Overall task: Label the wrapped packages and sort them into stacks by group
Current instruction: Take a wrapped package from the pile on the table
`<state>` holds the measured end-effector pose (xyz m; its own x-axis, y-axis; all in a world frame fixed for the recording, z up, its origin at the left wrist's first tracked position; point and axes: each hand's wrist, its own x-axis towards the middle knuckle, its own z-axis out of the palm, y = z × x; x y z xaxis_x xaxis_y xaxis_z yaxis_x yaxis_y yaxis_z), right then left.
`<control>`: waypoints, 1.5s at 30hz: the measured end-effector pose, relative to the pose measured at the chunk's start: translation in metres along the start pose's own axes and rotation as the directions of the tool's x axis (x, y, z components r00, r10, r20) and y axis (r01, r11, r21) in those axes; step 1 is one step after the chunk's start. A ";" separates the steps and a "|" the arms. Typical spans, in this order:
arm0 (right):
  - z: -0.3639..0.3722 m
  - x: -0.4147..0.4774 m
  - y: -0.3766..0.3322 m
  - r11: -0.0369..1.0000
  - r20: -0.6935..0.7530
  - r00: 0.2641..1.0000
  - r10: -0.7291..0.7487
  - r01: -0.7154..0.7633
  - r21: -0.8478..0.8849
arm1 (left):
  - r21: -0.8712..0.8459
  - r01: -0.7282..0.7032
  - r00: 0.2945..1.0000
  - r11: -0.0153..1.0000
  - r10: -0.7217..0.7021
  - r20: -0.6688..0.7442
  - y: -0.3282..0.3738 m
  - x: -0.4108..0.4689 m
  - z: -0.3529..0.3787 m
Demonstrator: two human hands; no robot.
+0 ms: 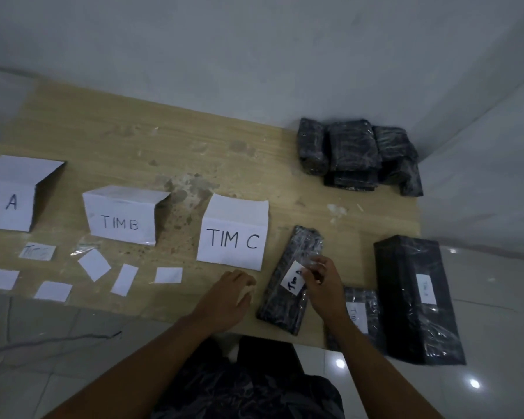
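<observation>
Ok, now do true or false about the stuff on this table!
1. The right hand pinches the label on a package. True.
2. The sign nearest that package says TIM A. False: it says TIM C.
3. The far pile has white labels. False: none show.
4. Paper slips lie in front of the TIM B sign. True.
5. The left hand holds a package. False: it rests on the table beside it.
</observation>
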<state>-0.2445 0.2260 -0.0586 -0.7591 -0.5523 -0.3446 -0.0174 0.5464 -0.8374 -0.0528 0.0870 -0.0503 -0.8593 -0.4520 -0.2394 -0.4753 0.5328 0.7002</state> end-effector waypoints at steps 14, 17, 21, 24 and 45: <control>-0.021 0.021 0.018 0.997 0.096 0.994 -0.058 0.062 -0.038 | 0.249 -0.227 0.974 0.941 0.214 0.079 0.036 0.026 0.050; -0.021 0.023 0.020 0.993 0.116 0.989 -0.095 0.103 -0.060 | 0.339 -0.269 0.963 0.902 0.249 0.102 0.039 0.024 0.052; -0.021 0.028 0.020 0.975 0.153 0.977 -0.151 0.173 -0.139 | 0.447 -0.299 0.954 0.843 0.261 0.146 0.040 0.022 0.054; -0.021 0.032 0.022 0.929 0.193 0.957 -0.215 0.261 -0.261 | 0.493 -0.312 0.950 0.812 0.273 0.152 0.037 0.023 0.056; -0.019 0.050 -0.003 0.900 0.035 0.994 -0.105 0.110 -0.421 | 0.095 0.147 0.988 0.985 -0.150 0.021 0.042 0.024 0.059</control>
<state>-0.2949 0.2087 -0.0658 -0.7299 -0.6284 -0.2690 -0.3731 0.6960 -0.6135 -0.1047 0.1408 -0.0659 -0.7822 -0.5112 -0.3560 -0.6123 0.5257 0.5905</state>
